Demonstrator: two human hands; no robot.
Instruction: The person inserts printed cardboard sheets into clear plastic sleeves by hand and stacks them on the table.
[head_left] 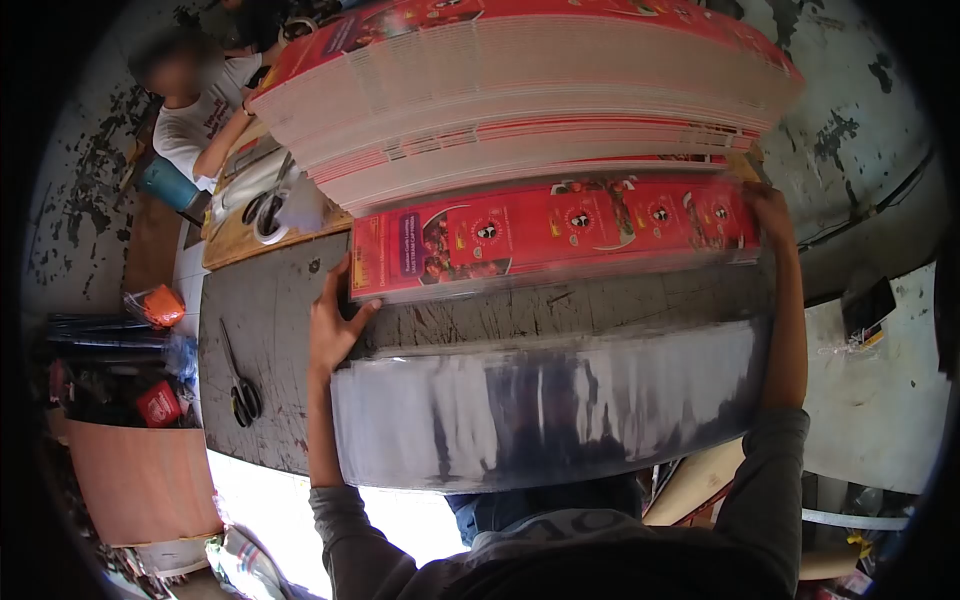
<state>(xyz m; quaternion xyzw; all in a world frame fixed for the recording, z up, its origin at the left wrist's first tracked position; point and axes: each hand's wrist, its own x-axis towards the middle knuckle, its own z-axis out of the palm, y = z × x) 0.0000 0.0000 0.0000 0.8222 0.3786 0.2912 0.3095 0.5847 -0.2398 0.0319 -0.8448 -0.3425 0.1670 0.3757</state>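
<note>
A long red printed stack [540, 232] with pictures of food lies across the grey worktable [270, 330]. My left hand [335, 315] holds its left end, the thumb along the near edge. Round the right end curls my right hand [770, 215], its fingers partly hidden. Behind stands a tall pile of red and white printed sheets [530, 90]. Nearer my body, between my forearms, lies a long stack of clear shiny plastic sheets [550, 405].
Black scissors [243, 395] lie at the table's left. Rolls of tape [267, 215] rest on a wooden board [225, 245] farther back. Another person [205, 110] is at the upper left. A phone [868, 308] lies on a surface at the right.
</note>
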